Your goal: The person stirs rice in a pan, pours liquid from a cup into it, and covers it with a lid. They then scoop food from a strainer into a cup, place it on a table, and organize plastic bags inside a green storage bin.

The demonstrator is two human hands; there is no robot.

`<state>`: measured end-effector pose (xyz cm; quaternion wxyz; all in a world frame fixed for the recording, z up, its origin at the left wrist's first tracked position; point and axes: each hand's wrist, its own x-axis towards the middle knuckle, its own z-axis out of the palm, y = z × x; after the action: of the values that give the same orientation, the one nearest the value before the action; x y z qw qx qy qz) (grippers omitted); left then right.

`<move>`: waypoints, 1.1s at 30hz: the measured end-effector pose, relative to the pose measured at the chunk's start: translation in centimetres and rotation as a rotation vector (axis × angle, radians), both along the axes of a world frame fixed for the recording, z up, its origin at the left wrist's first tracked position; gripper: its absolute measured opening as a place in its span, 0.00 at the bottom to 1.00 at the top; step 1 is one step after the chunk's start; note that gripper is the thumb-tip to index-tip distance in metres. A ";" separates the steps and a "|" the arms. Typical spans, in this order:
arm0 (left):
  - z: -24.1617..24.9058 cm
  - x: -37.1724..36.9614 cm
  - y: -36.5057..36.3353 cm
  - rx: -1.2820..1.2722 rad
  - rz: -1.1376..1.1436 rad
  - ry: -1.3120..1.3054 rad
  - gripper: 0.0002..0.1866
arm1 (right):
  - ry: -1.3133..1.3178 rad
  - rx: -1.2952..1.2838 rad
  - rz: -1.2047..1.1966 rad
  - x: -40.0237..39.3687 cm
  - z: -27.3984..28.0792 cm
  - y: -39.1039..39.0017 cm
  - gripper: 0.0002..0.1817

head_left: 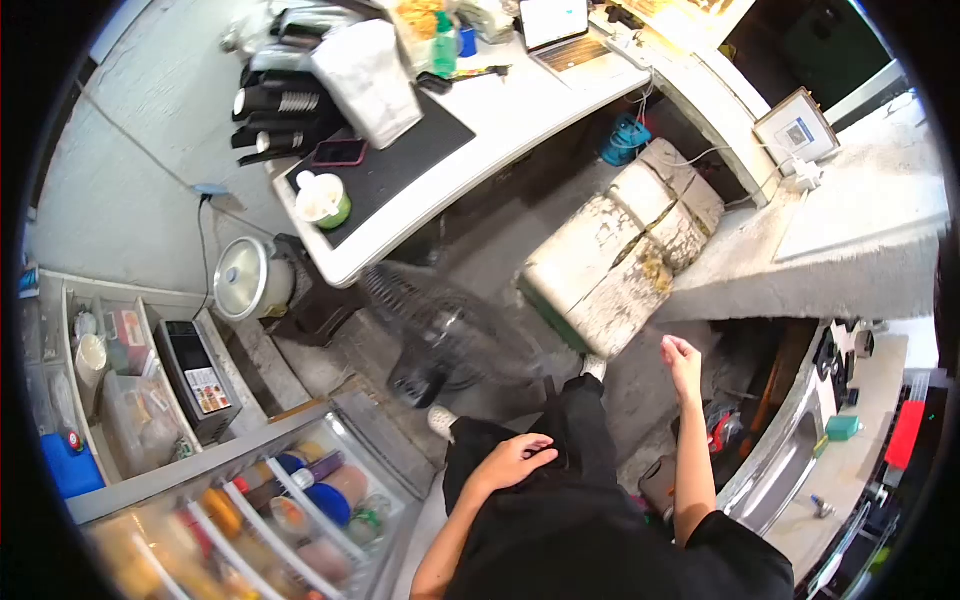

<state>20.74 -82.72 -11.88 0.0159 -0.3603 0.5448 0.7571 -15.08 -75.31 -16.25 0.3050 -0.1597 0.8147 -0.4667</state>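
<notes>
My left hand [515, 460] is in front of my black clothing [600, 540], thumb and fingers apart, with nothing visible in it. Further right, my right hand [682, 365] hangs in the air with loosely bent fingers and holds nothing that I can see. It is nearest to a worn, pale foam-like box [605, 265] on the floor beyond it. Ahead of my left hand a dark floor fan [440, 330] stands on the ground, smeared in the view. My white shoes [441, 422] show on the floor beside the fan and the box.
A white table [490, 150] ahead carries a laptop [570, 50], a phone [340, 152], a white bag and a green-white cup [325, 202]. A glass-topped food chest [270, 500] lies left, near a pot [250, 280]. A sink [785, 480] is right.
</notes>
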 end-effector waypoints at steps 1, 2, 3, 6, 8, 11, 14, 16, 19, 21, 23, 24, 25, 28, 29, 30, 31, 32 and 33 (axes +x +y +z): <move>-1.5 -4.2 0.4 -0.011 0.002 0.002 0.24 | -0.036 0.010 0.014 -3.2 -0.7 -0.2 0.14; -3.0 -8.4 0.2 -0.005 0.013 -0.023 0.26 | -0.083 0.079 0.057 -6.8 -2.9 -0.1 0.17; -5.8 -12.1 -0.1 -0.008 0.043 -0.014 0.26 | -0.129 0.108 0.101 -10.1 -5.3 -0.2 0.16; -18.5 -23.1 -0.8 0.120 0.208 -0.209 0.30 | -0.108 0.237 0.266 -18.5 -14.3 1.6 0.08; -26.6 -26.3 0.4 0.038 0.309 -0.461 0.36 | -0.083 0.426 0.386 -22.2 -19.4 7.1 0.08; -31.7 -30.4 -0.2 -0.087 0.322 -0.676 0.47 | -0.375 0.593 0.217 -25.9 -22.0 8.4 0.11; -34.2 -32.7 -3.0 -0.142 0.432 -0.639 0.50 | -0.217 0.598 0.336 -28.8 -26.3 7.3 0.18; -36.7 -33.1 -6.4 -0.236 0.502 -0.645 0.52 | 0.044 0.498 0.498 -31.2 -31.8 6.1 0.23; -38.2 -34.4 -11.1 -0.298 0.676 -0.704 0.54 | 0.192 0.469 0.593 -33.2 -34.0 -3.6 0.26; -38.1 -36.4 -13.7 -0.551 0.551 -0.813 0.52 | 0.089 0.408 0.555 -33.3 -32.7 -11.2 0.30; -39.1 -39.1 -18.0 -0.894 0.417 -0.802 0.49 | 0.068 0.310 0.491 -33.4 -34.2 -14.0 0.32; -40.1 -40.5 -20.5 -0.974 0.404 -0.694 0.47 | 0.148 0.357 0.301 -33.9 -37.1 -12.9 0.35; -40.9 -42.0 -23.3 -0.973 0.402 -0.628 0.46 | 0.224 0.413 0.103 -34.2 -39.3 -10.9 0.38; -43.5 -46.9 -30.5 -0.944 0.173 -0.541 0.46 | 0.243 0.447 0.096 -32.3 -40.2 -6.1 0.43; -44.4 -48.7 -32.4 -0.871 0.082 -0.542 0.48 | 0.281 0.416 0.048 -32.2 -41.2 -5.8 0.43; -45.0 -50.5 -33.7 -0.794 -0.007 -0.546 0.50 | 0.330 0.467 0.031 -32.2 -41.6 -5.9 0.44; -45.4 -52.6 -34.4 -0.792 -0.023 -0.541 0.50 | 0.326 0.475 0.018 -32.9 -42.0 -6.5 0.44; -45.4 -54.1 -34.9 -0.740 0.000 -0.542 0.52 | 0.279 0.430 0.036 -34.0 -42.8 -7.2 0.43; -46.0 -54.7 -35.1 -0.688 0.028 -0.547 0.55 | 0.231 0.382 0.059 -35.2 -44.0 -7.5 0.43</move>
<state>-33.93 -117.79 -57.88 0.0284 -0.5392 0.7359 0.4085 -50.28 -82.81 -60.26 0.2480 -0.1753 0.9127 -0.2733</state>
